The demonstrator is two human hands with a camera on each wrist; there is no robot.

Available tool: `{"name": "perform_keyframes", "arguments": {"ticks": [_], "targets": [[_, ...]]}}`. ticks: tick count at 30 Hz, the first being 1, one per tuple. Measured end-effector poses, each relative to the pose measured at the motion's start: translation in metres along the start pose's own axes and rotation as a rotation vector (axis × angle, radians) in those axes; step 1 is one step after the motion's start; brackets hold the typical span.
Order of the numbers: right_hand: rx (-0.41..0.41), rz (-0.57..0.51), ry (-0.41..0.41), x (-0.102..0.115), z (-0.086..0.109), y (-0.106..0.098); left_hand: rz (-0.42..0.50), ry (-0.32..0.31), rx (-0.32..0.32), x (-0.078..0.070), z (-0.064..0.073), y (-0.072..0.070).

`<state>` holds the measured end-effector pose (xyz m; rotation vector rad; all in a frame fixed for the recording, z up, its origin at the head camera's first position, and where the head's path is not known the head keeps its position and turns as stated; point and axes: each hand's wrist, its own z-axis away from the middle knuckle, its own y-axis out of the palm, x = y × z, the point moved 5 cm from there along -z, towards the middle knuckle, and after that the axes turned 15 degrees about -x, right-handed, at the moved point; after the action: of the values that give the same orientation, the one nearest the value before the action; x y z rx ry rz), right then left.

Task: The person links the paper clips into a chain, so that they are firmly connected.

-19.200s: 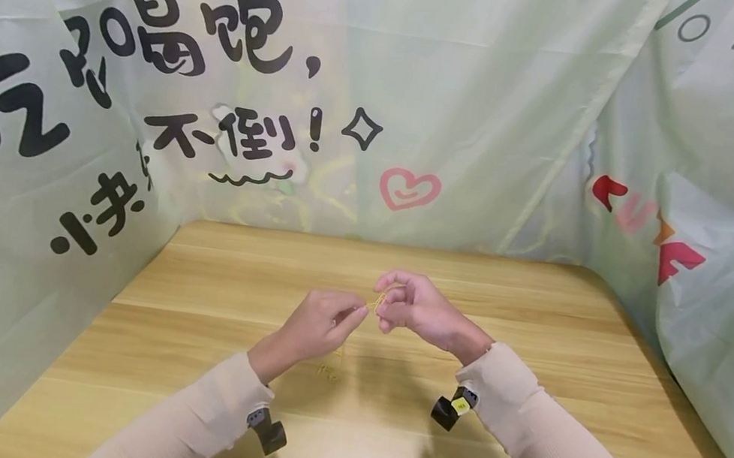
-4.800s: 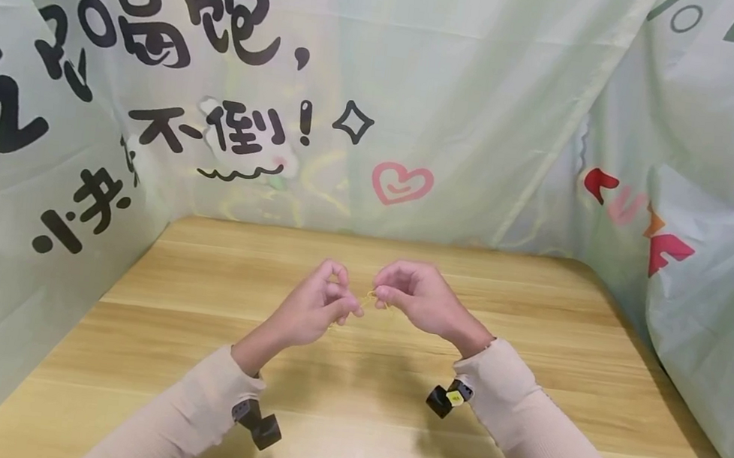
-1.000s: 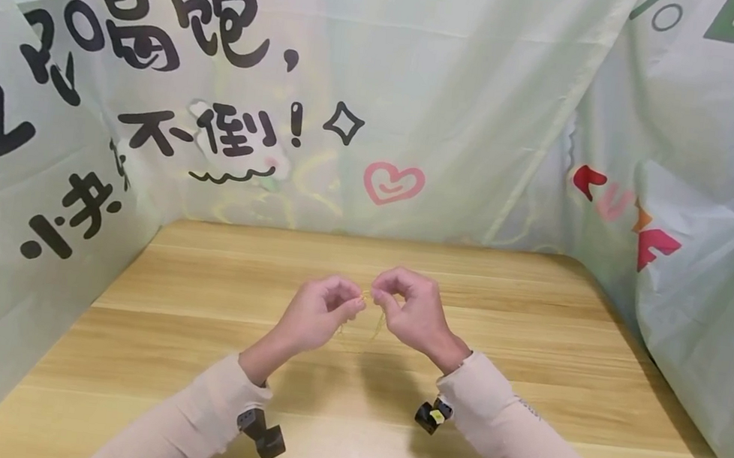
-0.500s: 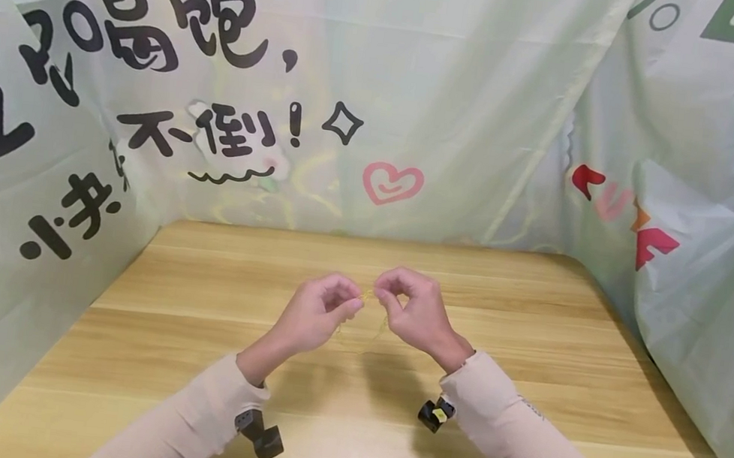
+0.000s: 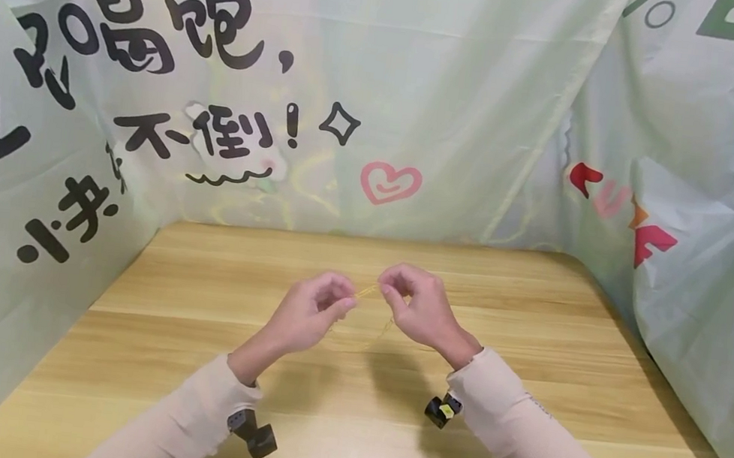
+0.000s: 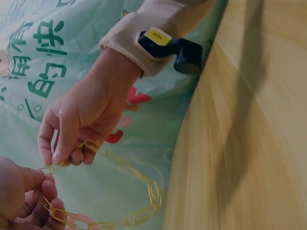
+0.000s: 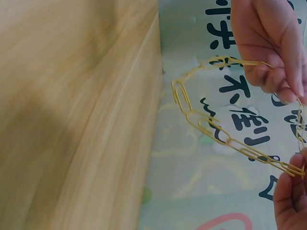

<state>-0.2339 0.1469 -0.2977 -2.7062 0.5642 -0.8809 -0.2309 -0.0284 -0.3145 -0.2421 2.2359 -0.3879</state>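
A chain of yellow paper clips [image 7: 229, 142] hangs in a loop between my two hands, plain in both wrist views. In the head view only a short stretch of the paper clip chain [image 5: 367, 290] shows between the fingertips, with faint lengths hanging below. My left hand [image 5: 306, 314] pinches one part of it between thumb and fingers. Opposite, my right hand [image 5: 422, 309] pinches another part, a small gap away. In the left wrist view several clips curve down from the right hand [image 6: 88, 108] round to the left. The fingers hide the clips they pinch.
Beneath the raised hands lies a wooden table [image 5: 345, 423]. A pale printed curtain [image 5: 463, 104] closes off the back and both sides. Each sleeve carries a small black wrist camera, such as the left wrist camera [image 5: 254, 434].
Over the last second my hands have drawn slightly apart, and the clip stretch between them shows longer. In the oldest frame some yellow clips appeared low beneath the left hand; now the chain hangs from both hands.
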Motion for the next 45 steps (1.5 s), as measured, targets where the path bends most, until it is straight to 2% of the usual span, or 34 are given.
{"name": "perform_keyframes", "arguments": {"ticks": [3, 6, 10, 13, 18, 21, 24, 29, 34, 40, 45], "targets": [[0.052, 0.018, -0.046, 0.001, 0.000, 0.000, -0.045, 0.099, 0.024, -0.001, 0.001, -0.003], [0.107, 0.050, -0.129, 0.005, -0.001, -0.001, -0.103, 0.218, 0.041, -0.004, 0.002, -0.004], [0.196, 0.086, -0.211, 0.010, -0.002, -0.002, -0.159, 0.344, 0.031, -0.008, 0.002, -0.005], [0.257, 0.106, -0.242, 0.012, -0.003, -0.004, -0.197, 0.400, 0.012, -0.011, 0.002, -0.008], [0.349, 0.174, -0.230, 0.011, -0.003, -0.005, -0.292, 0.437, 0.010, -0.016, 0.001, -0.011], [0.410, 0.235, -0.198, 0.008, -0.003, -0.004, -0.358, 0.426, 0.033, -0.015, 0.001, -0.011], [0.480, 0.275, -0.142, 0.005, -0.002, -0.002, -0.413, 0.386, 0.067, -0.011, 0.002, -0.010], [0.598, 0.265, 0.016, -0.007, 0.004, 0.004, -0.462, 0.269, 0.174, 0.003, 0.006, -0.002], [0.671, 0.240, 0.142, -0.024, 0.017, 0.011, -0.508, 0.154, 0.279, 0.017, 0.010, 0.010], [0.753, 0.251, 0.262, -0.041, 0.037, 0.021, -0.513, 0.023, 0.391, 0.035, 0.020, 0.027], [0.773, 0.244, 0.283, -0.051, 0.051, 0.028, -0.512, -0.040, 0.459, 0.046, 0.031, 0.038]]}}
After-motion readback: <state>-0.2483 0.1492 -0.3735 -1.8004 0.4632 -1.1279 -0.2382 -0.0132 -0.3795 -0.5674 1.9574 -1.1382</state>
